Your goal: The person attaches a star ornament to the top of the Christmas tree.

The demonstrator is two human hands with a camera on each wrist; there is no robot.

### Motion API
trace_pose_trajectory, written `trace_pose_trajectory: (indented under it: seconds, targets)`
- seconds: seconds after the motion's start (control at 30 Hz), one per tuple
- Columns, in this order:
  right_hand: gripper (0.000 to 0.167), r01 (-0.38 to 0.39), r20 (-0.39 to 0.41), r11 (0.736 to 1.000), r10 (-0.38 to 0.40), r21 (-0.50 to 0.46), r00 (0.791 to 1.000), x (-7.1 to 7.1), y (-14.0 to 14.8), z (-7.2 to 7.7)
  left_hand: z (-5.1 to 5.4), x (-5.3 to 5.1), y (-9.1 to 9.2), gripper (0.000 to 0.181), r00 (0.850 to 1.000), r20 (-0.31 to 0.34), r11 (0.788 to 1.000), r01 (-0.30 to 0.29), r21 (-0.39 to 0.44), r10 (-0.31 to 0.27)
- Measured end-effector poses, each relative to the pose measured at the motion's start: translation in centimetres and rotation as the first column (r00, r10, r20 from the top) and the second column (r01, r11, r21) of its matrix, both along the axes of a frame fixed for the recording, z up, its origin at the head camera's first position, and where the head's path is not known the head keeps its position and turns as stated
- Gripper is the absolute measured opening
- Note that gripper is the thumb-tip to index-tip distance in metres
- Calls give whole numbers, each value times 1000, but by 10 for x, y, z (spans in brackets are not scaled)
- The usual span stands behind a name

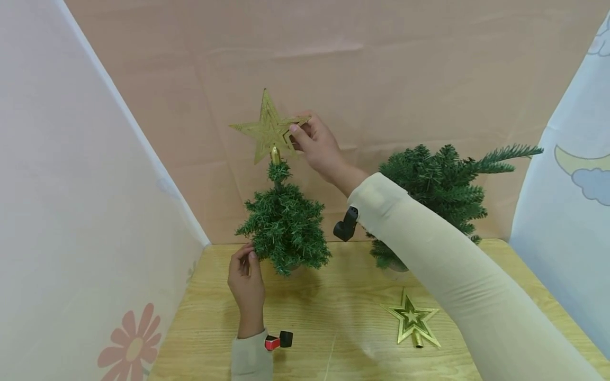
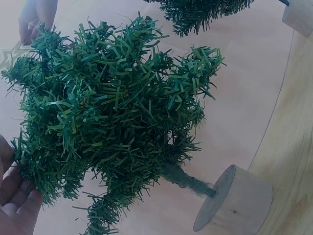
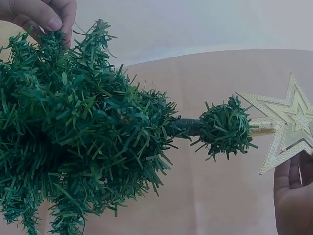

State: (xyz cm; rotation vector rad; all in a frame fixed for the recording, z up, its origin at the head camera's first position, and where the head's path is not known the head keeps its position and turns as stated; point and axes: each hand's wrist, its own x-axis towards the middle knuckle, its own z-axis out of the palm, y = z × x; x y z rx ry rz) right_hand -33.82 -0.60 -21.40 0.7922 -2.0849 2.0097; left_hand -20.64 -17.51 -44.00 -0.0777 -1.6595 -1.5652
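A gold star tree topper stands at the tip of a small artificial Christmas tree. My right hand pinches one point of the star between thumb and fingers. In the right wrist view, the star's gold socket meets the tuft at the tree's top; how far it sits over the tip is hidden. Low on the tree's left side, my left hand pinches a branch tip, with thumb and fingers also visible in the right wrist view. A round wooden base carries the trunk.
To the right, partly behind my right sleeve, stands a second green tree with one long branch sticking out. Another gold star topper lies on the wooden table. Fabric walls enclose the back and sides.
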Motion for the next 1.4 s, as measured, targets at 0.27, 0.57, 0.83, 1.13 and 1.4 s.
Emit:
trace_pose_trajectory:
  seconds: [0.27, 0.57, 0.83, 1.13, 1.4]
  targets:
    - [23, -18, 0, 999, 18, -28, 1000, 2, 0, 0, 2, 1, 0, 18, 1000, 26, 1000, -14, -17, 15]
    - [24, -21, 76, 999, 25, -48, 997, 4, 1, -1, 1, 3, 0, 18, 1000, 23, 1000, -6, 0, 6]
    - [25, -55, 72, 997, 59, -52, 996, 4, 2, 2, 1, 2, 0, 18, 1000, 24, 1000, 2, 1, -2]
    - [22, -75, 70, 996, 79, -53, 994, 3, 1, 4, 2, 4, -2, 17, 1000, 16, 1000, -5, -8, 5]
    - [29, 0, 70, 999, -3, 46, 998, 3, 3, 5, 1, 3, -2, 18, 999, 27, 1000, 19, 2, -19]
